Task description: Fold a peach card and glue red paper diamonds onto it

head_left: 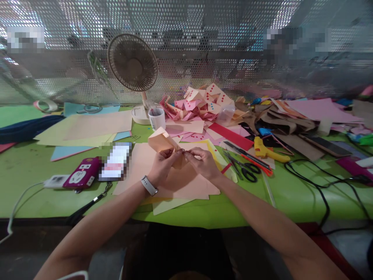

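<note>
A person sits at a green tabletop (215,219), both arms reaching in from the near side, and holds a folded peach paper (159,140) over the middle of a stack of peach sheets (186,189). The left hand (163,165), with a white wristband (149,186) at its wrist, has its fingers pinching the paper's lower right part; the fingers of the right hand (200,160) are pressed together on the same edge, just beside the left fingertips, and whether they also grip something small cannot be made out. The upper part of the paper tilts out to the far left of the hands. Left of the stack lie a lit phone (115,161) and a purple device (83,174) with a white cable plugged in. Beyond the hands stand a white cup (157,118) and a round fan (133,64), and to the right of these rises a heap of pink and cream folded papers (201,103), some with red marks. Right of the stack are black-handled scissors (251,172), a yellow glue gun (269,151) and a red strip (231,136), with black cables (317,182) looping farther right.
</note>
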The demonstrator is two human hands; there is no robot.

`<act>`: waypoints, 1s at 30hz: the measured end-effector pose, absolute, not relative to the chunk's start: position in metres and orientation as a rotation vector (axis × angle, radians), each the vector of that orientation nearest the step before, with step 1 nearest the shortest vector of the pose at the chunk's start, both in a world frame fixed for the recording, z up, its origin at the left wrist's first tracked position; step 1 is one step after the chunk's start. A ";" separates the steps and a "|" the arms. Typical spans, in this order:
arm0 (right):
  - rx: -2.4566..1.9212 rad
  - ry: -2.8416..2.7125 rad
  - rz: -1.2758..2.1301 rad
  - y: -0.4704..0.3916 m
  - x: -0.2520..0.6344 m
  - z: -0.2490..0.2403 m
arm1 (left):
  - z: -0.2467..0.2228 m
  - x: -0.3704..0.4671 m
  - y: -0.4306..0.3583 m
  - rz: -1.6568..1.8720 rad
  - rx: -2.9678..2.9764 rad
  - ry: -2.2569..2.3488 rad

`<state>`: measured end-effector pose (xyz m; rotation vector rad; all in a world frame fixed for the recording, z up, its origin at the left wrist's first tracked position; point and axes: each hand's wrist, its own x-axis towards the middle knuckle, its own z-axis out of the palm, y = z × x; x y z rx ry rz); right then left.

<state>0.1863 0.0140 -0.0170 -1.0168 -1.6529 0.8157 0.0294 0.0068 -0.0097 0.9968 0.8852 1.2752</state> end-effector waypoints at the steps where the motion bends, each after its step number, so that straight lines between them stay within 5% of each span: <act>1: -1.018 -1.653 0.819 0.014 0.186 -0.016 | -0.010 0.029 0.007 1.279 1.007 0.879; 30: -0.888 -1.413 1.281 0.007 0.172 -0.007 | -0.007 0.027 0.012 1.387 0.924 0.764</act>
